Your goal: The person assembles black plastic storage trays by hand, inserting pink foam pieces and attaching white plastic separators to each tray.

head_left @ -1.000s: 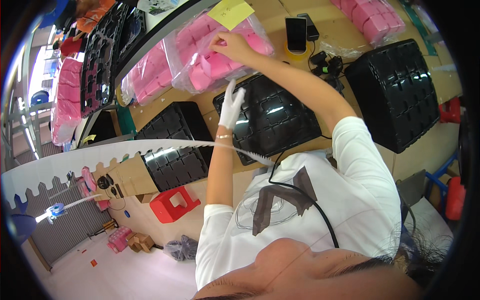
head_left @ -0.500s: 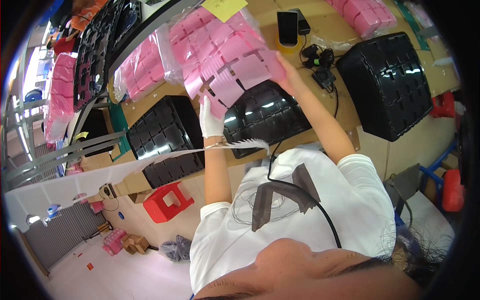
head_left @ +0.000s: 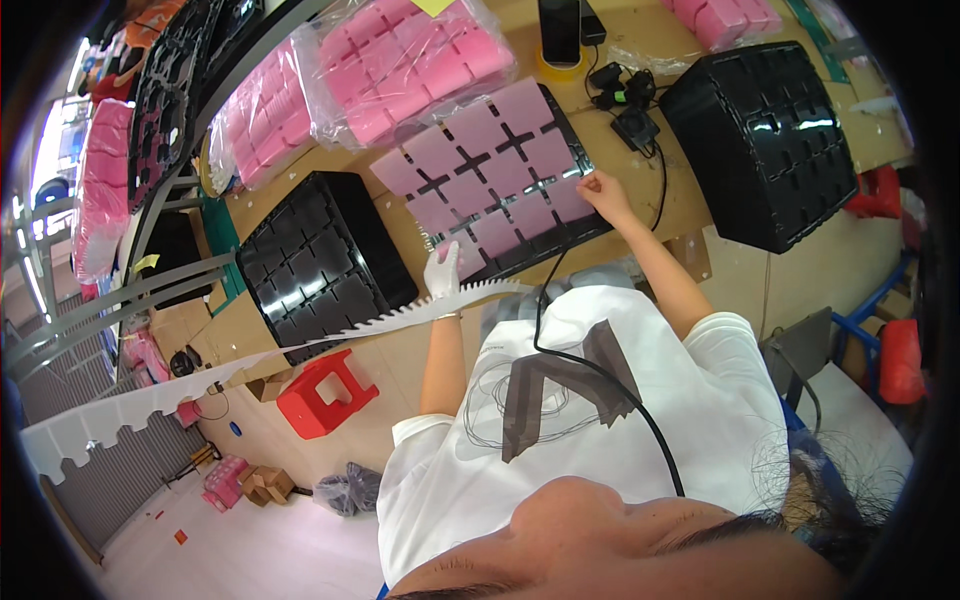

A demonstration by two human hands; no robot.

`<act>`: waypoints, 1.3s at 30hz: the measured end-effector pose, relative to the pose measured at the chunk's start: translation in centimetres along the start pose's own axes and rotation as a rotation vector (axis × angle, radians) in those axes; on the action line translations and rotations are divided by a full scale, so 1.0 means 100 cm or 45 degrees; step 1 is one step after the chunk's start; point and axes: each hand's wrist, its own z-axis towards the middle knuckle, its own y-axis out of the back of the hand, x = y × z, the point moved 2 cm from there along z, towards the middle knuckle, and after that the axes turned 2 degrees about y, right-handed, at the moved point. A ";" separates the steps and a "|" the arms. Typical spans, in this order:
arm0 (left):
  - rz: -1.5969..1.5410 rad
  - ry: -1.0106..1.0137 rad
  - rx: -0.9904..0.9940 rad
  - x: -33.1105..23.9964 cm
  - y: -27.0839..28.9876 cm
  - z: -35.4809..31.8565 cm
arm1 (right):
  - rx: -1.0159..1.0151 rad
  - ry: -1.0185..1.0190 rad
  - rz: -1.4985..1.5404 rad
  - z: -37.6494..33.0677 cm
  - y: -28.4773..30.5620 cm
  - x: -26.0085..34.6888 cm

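Note:
A pink foam sheet with cross-shaped cutouts lies over a black plastic panel on the table in front of me. The panel shows through the cutouts and along the near and right edges. My left hand, in a white glove, is at the sheet's near left corner, its fingers closed on the edge. At the right edge my bare right hand pinches the sheet's border between thumb and fingers. Behind it lies a stack of pink sheets in clear plastic.
Stacked black panels stand to the left and right. A phone leans at a yellow tape roll, beside black adapters with cables. A white serrated strip crosses near my left wrist. A red stool stands lower left.
The pink sheet, held up at an angle over the bagged stack before, has come down nearer me and now lies flat on the black panel. Both hands have moved down with it.

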 end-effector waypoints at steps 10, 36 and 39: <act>0.506 -0.261 -0.130 0.048 0.008 0.003 | -0.102 -0.076 -0.379 -0.030 -0.004 0.009; 0.829 -0.229 -0.277 0.012 -0.014 -0.030 | -0.306 0.111 -0.426 -0.025 -0.004 -0.002; 0.857 -0.401 -0.372 -0.005 -0.015 -0.038 | -0.294 0.057 -0.413 -0.023 0.000 0.004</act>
